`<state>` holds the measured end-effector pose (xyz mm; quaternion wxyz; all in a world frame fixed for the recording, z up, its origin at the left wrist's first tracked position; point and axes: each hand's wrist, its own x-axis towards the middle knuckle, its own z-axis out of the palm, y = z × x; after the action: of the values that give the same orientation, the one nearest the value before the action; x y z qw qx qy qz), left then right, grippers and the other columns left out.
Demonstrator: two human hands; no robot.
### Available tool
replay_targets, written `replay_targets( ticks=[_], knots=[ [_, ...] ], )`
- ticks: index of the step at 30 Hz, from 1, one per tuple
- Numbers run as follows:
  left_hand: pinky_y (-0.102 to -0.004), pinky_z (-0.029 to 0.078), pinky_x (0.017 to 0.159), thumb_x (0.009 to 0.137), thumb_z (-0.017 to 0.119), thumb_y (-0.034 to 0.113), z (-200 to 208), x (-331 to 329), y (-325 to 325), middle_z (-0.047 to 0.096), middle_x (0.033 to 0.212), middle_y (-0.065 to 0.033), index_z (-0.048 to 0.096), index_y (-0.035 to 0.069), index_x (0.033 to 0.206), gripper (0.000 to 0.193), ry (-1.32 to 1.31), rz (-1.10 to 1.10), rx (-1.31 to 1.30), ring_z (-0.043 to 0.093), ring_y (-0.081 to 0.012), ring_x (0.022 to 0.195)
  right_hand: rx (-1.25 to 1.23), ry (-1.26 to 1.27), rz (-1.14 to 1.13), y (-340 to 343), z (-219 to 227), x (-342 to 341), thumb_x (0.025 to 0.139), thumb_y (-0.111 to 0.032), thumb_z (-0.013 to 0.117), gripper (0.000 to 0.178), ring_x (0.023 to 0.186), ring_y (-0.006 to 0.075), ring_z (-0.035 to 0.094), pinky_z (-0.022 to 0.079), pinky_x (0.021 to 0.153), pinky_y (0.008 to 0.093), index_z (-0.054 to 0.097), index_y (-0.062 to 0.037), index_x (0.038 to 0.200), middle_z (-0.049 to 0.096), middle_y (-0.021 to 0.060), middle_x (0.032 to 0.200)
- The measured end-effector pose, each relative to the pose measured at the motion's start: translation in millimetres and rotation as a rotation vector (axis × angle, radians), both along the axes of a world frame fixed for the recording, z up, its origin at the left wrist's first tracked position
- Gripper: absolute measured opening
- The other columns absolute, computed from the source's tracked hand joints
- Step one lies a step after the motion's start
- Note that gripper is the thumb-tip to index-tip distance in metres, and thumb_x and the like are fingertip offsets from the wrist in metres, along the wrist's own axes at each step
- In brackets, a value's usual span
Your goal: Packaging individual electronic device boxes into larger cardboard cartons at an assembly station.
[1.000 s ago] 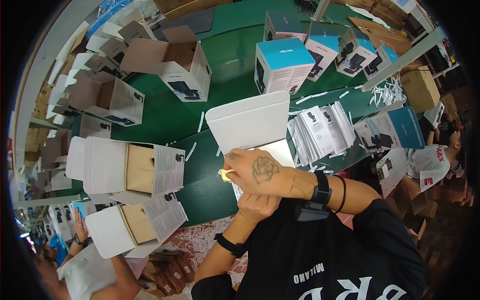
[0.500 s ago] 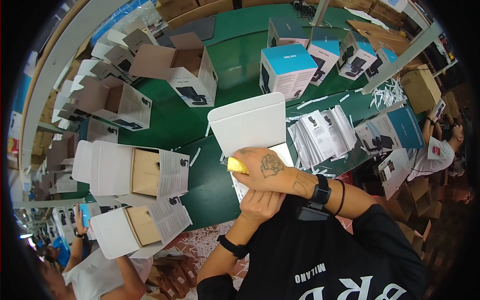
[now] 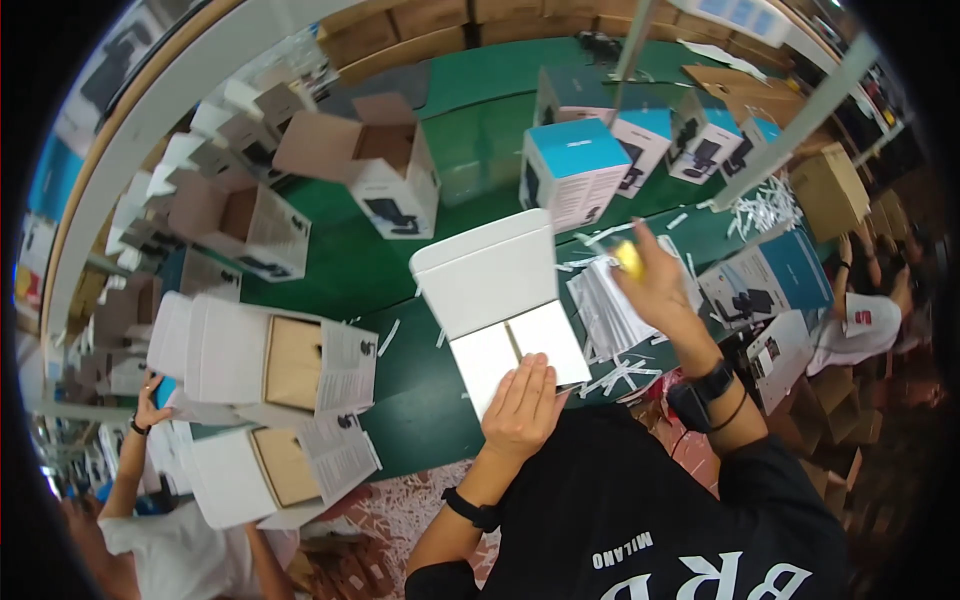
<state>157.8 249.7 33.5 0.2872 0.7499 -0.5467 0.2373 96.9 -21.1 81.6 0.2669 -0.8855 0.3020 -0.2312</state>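
Observation:
An open white box (image 3: 482, 272) stands in front of me with its lid raised; white inner flaps (image 3: 482, 356) fill its mouth, and a narrow gap runs between them. My left hand (image 3: 522, 410) lies on the near flap with its fingers stretched out. To the right, my right hand (image 3: 655, 285) is in the air over a stack of printed leaflets (image 3: 600, 315). It grips a small yellow thing (image 3: 628, 259), too blurred to name. Part of the stack is hidden behind this hand.
Two open boxes with brown cardboard inserts (image 3: 292, 362) sit at the left. Closed blue-topped boxes (image 3: 575, 150) stand at the back right. Paper strips (image 3: 765, 208) litter the green table (image 3: 400, 425). At the lower left a person (image 3: 190, 560) reaches toward the boxes.
My right hand has swung from above the box to the right, over the leaflets, still with the yellow thing. My left hand has shifted slightly and flattened onto the box flap.

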Motion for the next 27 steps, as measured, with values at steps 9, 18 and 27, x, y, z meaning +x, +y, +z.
replay_targets(
  ticks=[9,18,27],
  knots=[
    [-0.0401,0.052,0.101,0.089,0.077,0.025,59.7,27.5,28.8,0.069,0.130,-0.0172,0.071,0.000,0.119,0.040,0.642,-0.100,0.319,0.068,-0.0325,0.119,0.665,-0.264,0.697,62.1,57.5,25.1,0.101,-0.025,0.063,0.033,0.058,0.0100,0.059,0.047,0.055,0.0252,0.071,0.0014,0.120,0.074,0.0071,0.095],
    [-0.0375,0.048,0.101,0.105,0.056,0.021,28.8,8.0,22.2,0.066,0.128,-0.0134,0.060,-0.004,0.134,0.038,1.471,-0.302,-0.306,0.062,-0.0265,0.117,0.353,-0.159,0.636,92.0,79.0,-58.5,0.096,-0.017,0.068,0.019,0.086,0.0251,0.072,0.056,0.076,0.0360,0.071,0.0017,0.100,0.075,0.0154,0.106],
    [-0.0376,0.046,0.102,0.105,0.052,0.012,16.5,-0.7,0.8,0.064,0.129,-0.0147,0.059,-0.006,0.133,0.034,1.353,-0.395,-0.390,0.061,-0.0256,0.117,0.508,0.243,0.482,75.2,97.0,-81.8,0.103,-0.022,0.062,0.023,0.070,0.0191,0.071,0.055,0.062,0.0315,0.062,0.0006,0.099,0.074,0.0102,0.088]
  ],
)
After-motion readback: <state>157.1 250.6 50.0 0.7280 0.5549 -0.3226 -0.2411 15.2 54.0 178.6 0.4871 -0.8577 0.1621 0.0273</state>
